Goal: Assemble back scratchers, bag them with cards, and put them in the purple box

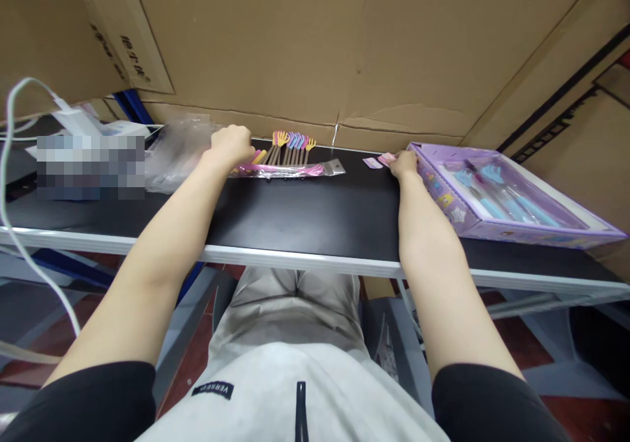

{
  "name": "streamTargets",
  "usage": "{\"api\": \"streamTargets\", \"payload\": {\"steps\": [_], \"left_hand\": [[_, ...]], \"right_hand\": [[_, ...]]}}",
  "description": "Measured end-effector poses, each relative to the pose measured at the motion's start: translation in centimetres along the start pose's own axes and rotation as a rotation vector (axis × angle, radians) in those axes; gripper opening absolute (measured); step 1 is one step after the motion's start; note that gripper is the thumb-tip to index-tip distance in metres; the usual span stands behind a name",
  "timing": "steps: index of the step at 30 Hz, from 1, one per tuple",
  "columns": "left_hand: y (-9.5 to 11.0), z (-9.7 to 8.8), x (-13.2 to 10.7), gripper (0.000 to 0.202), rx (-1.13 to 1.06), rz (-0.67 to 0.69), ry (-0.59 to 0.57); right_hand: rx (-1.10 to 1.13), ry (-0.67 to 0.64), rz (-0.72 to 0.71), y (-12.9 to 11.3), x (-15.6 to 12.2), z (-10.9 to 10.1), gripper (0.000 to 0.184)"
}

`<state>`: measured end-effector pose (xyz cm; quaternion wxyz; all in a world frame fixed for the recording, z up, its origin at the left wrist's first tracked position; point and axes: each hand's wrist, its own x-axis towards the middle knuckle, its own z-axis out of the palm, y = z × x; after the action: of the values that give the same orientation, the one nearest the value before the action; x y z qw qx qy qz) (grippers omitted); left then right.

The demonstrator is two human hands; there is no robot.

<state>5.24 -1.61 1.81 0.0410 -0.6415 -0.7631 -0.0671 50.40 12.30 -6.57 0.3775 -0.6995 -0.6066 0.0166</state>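
My left hand (231,145) is closed, its fingers curled down at the left end of a clear plastic packet (290,170) with something long and pink inside. What those fingers hold is hidden. Just behind the packet lies a row of small hand-shaped back scratchers (294,141) in yellow, pink and blue, their brown handles partly under it. My right hand (406,163) pinches a small pink card (386,159) near the far edge of the table. Beside that card lies a pale purple card (373,163).
An open purple box (472,222) with packed blue back scratchers (497,189) stands right of my right hand. Clear plastic bags (180,156) lie on the left, near a white cabled device (79,121). Cardboard (305,48) walls off the back of the black table (295,222).
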Motion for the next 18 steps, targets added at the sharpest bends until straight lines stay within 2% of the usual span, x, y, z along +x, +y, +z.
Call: {"api": "streamTargets", "payload": {"steps": [3,6,10,14,18], "left_hand": [[-0.1,0.1,0.1,0.051,0.009,-0.001,0.001],[-0.1,0.1,0.1,0.052,-0.002,0.004,-0.001],[0.0,0.0,0.0,0.056,-0.017,0.002,-0.009],[0.1,0.0,-0.1,0.059,-0.006,0.002,-0.011],[0.0,0.0,-0.1,0.052,0.036,0.014,-0.012]], "right_hand": [[-0.012,0.018,0.164,-1.4,-0.9,-0.6,0.044],[0.056,0.053,0.165,-2.4,-1.5,-1.1,0.035],[0.147,0.099,0.152,-2.7,-1.4,-1.5,0.025],[0.202,0.132,0.171,-2.4,-1.0,-1.7,0.025],[0.2,0.18,0.163,-2.4,-0.7,-1.8,0.029]]}}
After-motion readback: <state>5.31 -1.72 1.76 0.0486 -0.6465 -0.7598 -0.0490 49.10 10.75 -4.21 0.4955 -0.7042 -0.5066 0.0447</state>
